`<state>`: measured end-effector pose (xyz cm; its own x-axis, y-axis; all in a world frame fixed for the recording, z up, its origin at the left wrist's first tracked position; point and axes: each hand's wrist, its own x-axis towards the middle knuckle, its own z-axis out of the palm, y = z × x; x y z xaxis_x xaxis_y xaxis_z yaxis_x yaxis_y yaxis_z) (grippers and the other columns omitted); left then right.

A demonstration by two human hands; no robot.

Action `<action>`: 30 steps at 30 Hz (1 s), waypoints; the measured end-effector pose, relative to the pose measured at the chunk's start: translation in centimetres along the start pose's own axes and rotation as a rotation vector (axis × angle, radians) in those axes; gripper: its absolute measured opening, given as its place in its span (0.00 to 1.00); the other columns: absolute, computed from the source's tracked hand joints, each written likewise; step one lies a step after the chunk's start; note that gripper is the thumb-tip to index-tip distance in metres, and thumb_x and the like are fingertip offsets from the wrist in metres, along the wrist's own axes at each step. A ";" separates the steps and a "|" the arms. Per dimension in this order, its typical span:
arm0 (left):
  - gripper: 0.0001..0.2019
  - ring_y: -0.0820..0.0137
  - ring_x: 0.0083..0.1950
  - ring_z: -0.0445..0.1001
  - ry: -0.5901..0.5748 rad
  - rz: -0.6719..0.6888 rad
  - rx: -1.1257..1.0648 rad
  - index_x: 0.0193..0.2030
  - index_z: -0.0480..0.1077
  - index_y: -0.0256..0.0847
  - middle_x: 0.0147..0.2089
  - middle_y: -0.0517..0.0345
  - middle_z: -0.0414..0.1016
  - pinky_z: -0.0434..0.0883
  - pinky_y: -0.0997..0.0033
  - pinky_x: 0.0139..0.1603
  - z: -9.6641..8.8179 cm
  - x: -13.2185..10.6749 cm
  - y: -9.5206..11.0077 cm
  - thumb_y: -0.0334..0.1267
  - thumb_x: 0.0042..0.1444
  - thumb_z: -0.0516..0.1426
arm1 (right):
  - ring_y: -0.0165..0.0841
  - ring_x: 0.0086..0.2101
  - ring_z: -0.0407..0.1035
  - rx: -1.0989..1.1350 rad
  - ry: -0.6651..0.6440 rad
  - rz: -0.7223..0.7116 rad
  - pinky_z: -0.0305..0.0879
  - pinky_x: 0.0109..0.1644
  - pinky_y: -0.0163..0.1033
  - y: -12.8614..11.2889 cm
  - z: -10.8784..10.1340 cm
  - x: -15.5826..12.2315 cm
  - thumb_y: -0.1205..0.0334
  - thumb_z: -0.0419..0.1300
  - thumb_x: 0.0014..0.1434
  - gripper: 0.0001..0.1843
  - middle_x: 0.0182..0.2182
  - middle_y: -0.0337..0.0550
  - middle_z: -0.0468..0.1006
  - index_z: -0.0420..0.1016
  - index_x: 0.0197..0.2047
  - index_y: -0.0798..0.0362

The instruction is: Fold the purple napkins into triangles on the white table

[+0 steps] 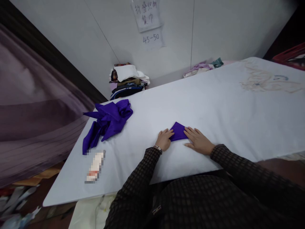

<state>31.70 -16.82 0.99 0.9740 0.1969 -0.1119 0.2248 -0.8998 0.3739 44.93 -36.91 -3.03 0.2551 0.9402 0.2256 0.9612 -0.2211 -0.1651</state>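
Two bare hands, the left hand (164, 140) and the right hand (199, 141), lie unclenched, fingers flat on opposite sides of a small folded purple cloth (178, 132) upon the white cloth-covered table (164, 101). Left of that folded cloth sits a crumpled purple fabric heap (113, 119); beyond it and leftward, a stack of multicoloured folded textiles (127, 81).

The Chinese words 折叠织物, with 餐巾 under them, are written by hand on a white sheet (147, 26) on the wall (212, 28); "45-50" is written on a lower sheet (152, 44); a small mark (157, 210) is seen on the dark clothes (202, 203), but it cannot be read.
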 end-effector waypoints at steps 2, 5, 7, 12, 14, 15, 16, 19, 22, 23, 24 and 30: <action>0.25 0.60 0.69 0.51 0.046 -0.015 0.046 0.57 0.66 0.46 0.64 0.59 0.63 0.47 0.42 0.66 -0.2 0.4 1.5 0.26 0.53 0.48 | 0.45 0.63 0.47 0.009 0.007 0.003 0.51 0.62 0.55 -0.1 0.0 0.0 0.41 0.45 0.63 0.38 0.64 0.56 0.55 0.50 0.67 0.57; 0.19 0.60 0.69 0.50 0.129 0.084 0.117 0.58 0.64 0.46 0.65 0.55 0.62 0.44 0.41 0.67 0.2 1.6 4.2 0.39 0.61 0.47 | 0.46 0.63 0.47 0.030 0.011 0.003 0.50 0.62 0.57 -0.1 -0.1 0.1 0.40 0.45 0.62 0.38 0.64 0.56 0.56 0.49 0.67 0.56; 0.22 0.60 0.69 0.48 0.137 0.167 0.143 0.61 0.61 0.44 0.67 0.53 0.58 0.44 0.43 0.67 0.8 2.8 5.4 0.47 0.63 0.46 | 0.46 0.63 0.47 0.052 0.008 0.002 0.51 0.62 0.57 -0.1 -0.2 0.2 0.40 0.46 0.62 0.39 0.64 0.55 0.56 0.47 0.68 0.53; 0.34 0.59 0.71 0.43 0.095 0.115 0.175 0.66 0.53 0.34 0.70 0.47 0.49 0.44 0.47 0.68 2.4 4.5 5.0 0.58 0.61 0.42 | 0.45 0.64 0.45 0.054 0.013 0.014 0.50 0.62 0.56 0.0 0.1 0.1 0.39 0.46 0.61 0.40 0.65 0.55 0.53 0.46 0.69 0.54; 0.37 0.60 0.71 0.41 0.092 0.076 0.192 0.67 0.49 0.34 0.71 0.48 0.46 0.44 0.48 0.68 2.7 4.1 4.2 0.60 0.60 0.40 | 0.44 0.64 0.46 0.042 0.017 0.010 0.49 0.63 0.56 0.2 0.4 0.0 0.39 0.45 0.62 0.40 0.65 0.55 0.55 0.47 0.68 0.55; 0.38 0.60 0.71 0.40 0.096 0.060 0.205 0.68 0.48 0.34 0.71 0.49 0.45 0.45 0.49 0.68 2.8 3.8 3.8 0.61 0.60 0.39 | 0.44 0.64 0.46 0.038 0.017 0.007 0.49 0.63 0.56 0.2 0.5 0.0 0.39 0.45 0.62 0.39 0.64 0.54 0.55 0.47 0.68 0.55; 0.39 0.60 0.72 0.39 0.097 0.040 0.219 0.68 0.47 0.35 0.72 0.50 0.43 0.45 0.49 0.68 2.9 3.4 3.5 0.63 0.59 0.38 | 0.44 0.64 0.46 0.036 0.017 0.005 0.49 0.63 0.55 0.2 0.6 -0.1 0.39 0.45 0.62 0.39 0.64 0.54 0.55 0.47 0.68 0.55; 0.42 0.59 0.72 0.39 0.090 -0.039 0.243 0.69 0.45 0.36 0.72 0.51 0.41 0.46 0.49 0.68 3.0 2.4 2.9 0.65 0.57 0.37 | 0.45 0.64 0.47 0.028 0.019 0.004 0.49 0.63 0.55 0.3 0.6 -0.1 0.40 0.44 0.62 0.39 0.65 0.54 0.55 0.46 0.69 0.55; 0.42 0.58 0.72 0.39 0.093 -0.085 0.244 0.69 0.44 0.36 0.72 0.51 0.41 0.46 0.49 0.68 3.0 1.5 2.4 0.65 0.57 0.36 | 0.44 0.64 0.47 0.017 0.020 0.006 0.50 0.63 0.55 0.2 0.5 -0.1 0.40 0.44 0.63 0.38 0.65 0.53 0.54 0.44 0.69 0.53; 0.42 0.58 0.72 0.39 0.095 -0.094 0.243 0.69 0.44 0.36 0.72 0.51 0.41 0.46 0.49 0.68 3.0 1.2 2.2 0.65 0.57 0.36 | 0.44 0.64 0.47 0.014 0.019 0.006 0.50 0.63 0.55 0.2 0.4 -0.1 0.41 0.44 0.63 0.38 0.65 0.52 0.54 0.44 0.69 0.53; 0.41 0.58 0.72 0.39 0.097 -0.102 0.242 0.69 0.44 0.36 0.72 0.51 0.41 0.45 0.49 0.68 2.9 0.9 1.9 0.65 0.58 0.36 | 0.44 0.64 0.47 0.012 0.019 0.006 0.50 0.63 0.55 0.2 0.4 -0.1 0.41 0.44 0.63 0.38 0.65 0.52 0.54 0.44 0.69 0.53; 0.41 0.59 0.72 0.39 0.083 -0.130 0.244 0.70 0.42 0.36 0.72 0.51 0.42 0.44 0.50 0.69 2.8 -0.8 0.5 0.64 0.58 0.37 | 0.45 0.63 0.47 0.009 0.016 0.007 0.51 0.62 0.55 0.1 0.3 -0.1 0.40 0.44 0.63 0.38 0.65 0.53 0.55 0.47 0.68 0.54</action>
<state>30.95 -18.51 -1.29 0.9387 0.3386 -0.0652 0.3444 -0.9301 0.1275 44.99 -36.97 -3.31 0.2634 0.9344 0.2399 0.9585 -0.2252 -0.1749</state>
